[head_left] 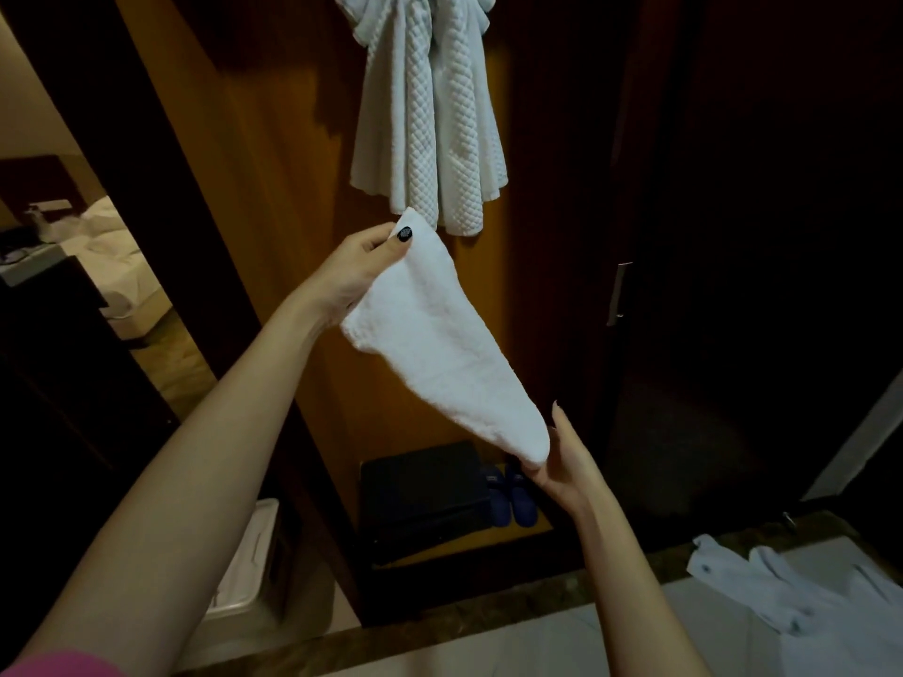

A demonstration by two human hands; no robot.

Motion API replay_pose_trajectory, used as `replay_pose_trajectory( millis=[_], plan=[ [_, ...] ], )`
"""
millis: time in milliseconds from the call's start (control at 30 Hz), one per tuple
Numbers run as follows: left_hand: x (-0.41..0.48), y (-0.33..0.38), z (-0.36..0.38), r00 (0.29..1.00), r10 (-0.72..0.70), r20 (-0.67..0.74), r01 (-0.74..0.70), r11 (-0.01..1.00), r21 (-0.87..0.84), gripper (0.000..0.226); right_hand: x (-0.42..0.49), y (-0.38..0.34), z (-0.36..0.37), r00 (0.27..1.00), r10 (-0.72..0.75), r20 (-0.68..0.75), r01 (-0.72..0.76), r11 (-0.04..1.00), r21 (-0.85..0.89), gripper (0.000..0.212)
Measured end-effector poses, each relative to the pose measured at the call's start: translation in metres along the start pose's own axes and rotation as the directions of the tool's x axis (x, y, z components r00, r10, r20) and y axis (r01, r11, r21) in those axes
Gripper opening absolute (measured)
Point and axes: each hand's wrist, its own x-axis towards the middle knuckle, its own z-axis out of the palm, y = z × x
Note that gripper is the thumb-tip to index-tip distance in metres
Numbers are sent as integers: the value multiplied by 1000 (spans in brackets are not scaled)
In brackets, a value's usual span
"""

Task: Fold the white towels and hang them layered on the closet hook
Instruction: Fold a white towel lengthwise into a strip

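Just below the hung towels, my left hand pinched the small towel by its top corner; my right hand gripped its lower tip.

small white towel held folded, waffle towel hanging

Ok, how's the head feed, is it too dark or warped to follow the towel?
Head view: dim, warm light, yet the small white towel between the left hand and right hand reads bright and clear; the waffle towel hanging above keeps its texture; the closet's right side is near black; wide-angle bowing stretches the left forearm at the edge.
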Motion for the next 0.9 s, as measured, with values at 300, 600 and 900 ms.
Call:
replay_pose_trajectory(
  millis=[300, 600, 900],
  plan=[
    [1, 9, 2, 995, -8, 96, 20, 991, -129, 25, 7, 21, 4, 971, 79, 224, -97, 993, 68, 54],
    [-30, -15, -53, 994, -106, 34, 109, 989, -105, 27, 19, 11, 12, 937, -65, 344, 21, 991, 130, 61],
    [-48, -47, -73, 968, -200, -150, 202, 979, -6, 18, 17, 4, 36, 940, -277, 199, 328, 895, -301, 16]
  ],
)
